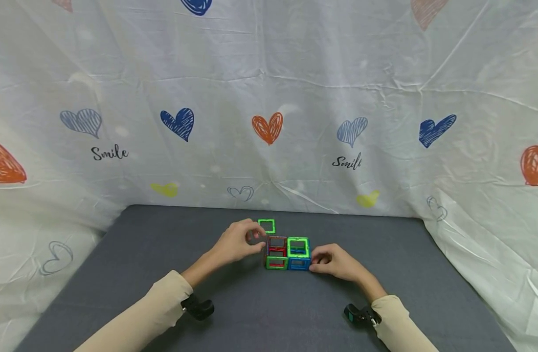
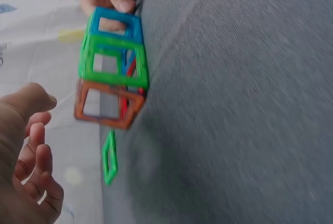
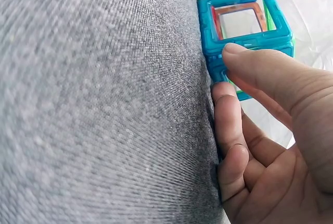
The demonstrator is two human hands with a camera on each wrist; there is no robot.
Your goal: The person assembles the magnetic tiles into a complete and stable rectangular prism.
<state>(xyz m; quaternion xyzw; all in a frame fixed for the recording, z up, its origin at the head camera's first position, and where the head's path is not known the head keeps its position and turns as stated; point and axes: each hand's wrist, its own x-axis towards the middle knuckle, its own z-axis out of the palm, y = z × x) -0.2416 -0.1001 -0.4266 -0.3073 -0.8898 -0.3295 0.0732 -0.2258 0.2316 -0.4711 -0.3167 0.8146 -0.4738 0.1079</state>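
A block of joined magnetic tiles (image 1: 288,259), two cubes side by side with red or brown, green and blue frames, sits on the table. My right hand (image 1: 337,263) holds its right end. In the right wrist view the thumb (image 3: 237,52) presses the blue tile (image 3: 244,42) near its edge, with the other fingers curled beside the base. My left hand (image 1: 237,242) hovers just left of the block, fingers loosely bent, holding nothing. A single green square tile (image 1: 266,220) lies behind the block's left end, near the left fingertips.
The dark grey table (image 1: 269,313) reaches back to a white cloth backdrop (image 1: 216,146) printed with hearts and words. A black wrist device (image 1: 199,309) is on the left arm, and another device (image 1: 360,315) is on the right.
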